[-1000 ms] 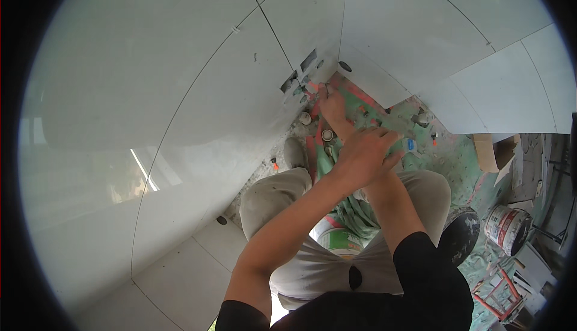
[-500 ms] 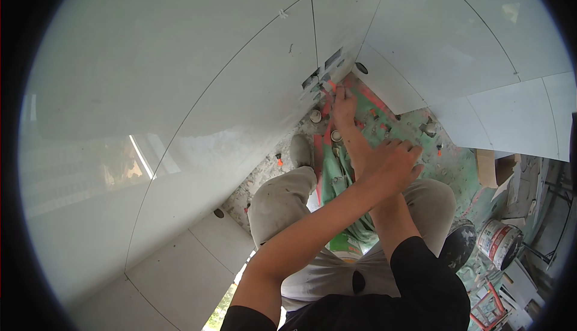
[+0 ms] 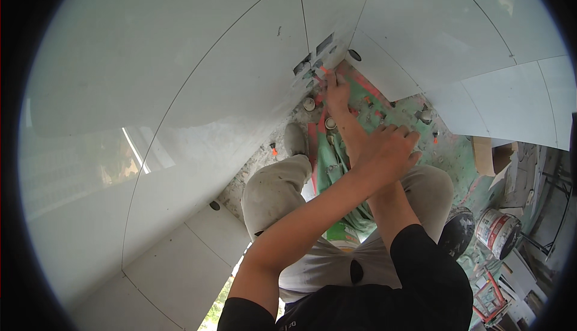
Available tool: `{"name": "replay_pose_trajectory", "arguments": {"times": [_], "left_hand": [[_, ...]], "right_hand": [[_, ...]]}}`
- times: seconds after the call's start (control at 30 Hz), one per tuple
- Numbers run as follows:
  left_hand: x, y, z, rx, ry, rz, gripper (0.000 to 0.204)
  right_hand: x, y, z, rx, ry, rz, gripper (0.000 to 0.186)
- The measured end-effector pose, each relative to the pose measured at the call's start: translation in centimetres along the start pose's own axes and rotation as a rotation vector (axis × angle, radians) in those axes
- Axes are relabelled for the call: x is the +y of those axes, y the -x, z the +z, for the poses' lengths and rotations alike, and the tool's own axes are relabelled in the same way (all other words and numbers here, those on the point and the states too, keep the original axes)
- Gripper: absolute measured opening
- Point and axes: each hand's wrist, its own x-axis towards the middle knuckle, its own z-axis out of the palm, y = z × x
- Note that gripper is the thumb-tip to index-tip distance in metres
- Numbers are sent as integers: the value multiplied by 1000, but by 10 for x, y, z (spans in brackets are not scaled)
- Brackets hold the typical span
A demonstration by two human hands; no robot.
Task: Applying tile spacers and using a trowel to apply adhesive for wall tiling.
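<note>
My right hand [image 3: 337,95] reaches forward to the foot of the large glossy white wall panel [image 3: 198,90]. Its fingers are pinched at a small orange piece with a dark end [image 3: 325,69], partly hidden by them, beside dark rectangular cutouts [image 3: 302,64] low in the panel. Across my right forearm lies my left hand [image 3: 386,153], fingers loosely bent and apart, nothing visible in it; the palm is hidden. Small round tins [image 3: 309,104] stand on the floor near my right hand.
Several similar orange-and-dark pieces [image 3: 273,149] lie on the dirty floor around a crumpled green sheet [image 3: 327,168]. At right are a cardboard box [image 3: 482,155], a white bucket [image 3: 497,235] and a dark bucket [image 3: 457,233]. A second white panel [image 3: 457,36] meets the first at a corner.
The whole view has shifted slightly, so the panels and floor sit a little higher and further left. My right hand remains at the orange piece, my left hand over my right forearm.
</note>
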Motion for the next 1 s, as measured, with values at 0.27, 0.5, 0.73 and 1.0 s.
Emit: {"name": "replay_pose_trajectory", "arguments": {"times": [0.27,0.5,0.73,1.0], "left_hand": [[3,1,-1,-15,-26,11,40],[9,-2,-6,-11,-24,14,42],[-4,6,-9,1,-25,-28,44],[-14,11,-13,4,-40,-61,43]], "right_hand": [[-1,-5,-24,-26,576,-676,23],[1,-8,-20,-69,138,-106,28],[7,-3,7,-61,-281,349,25],[2,5,-2,-180,-13,286,22]]}}
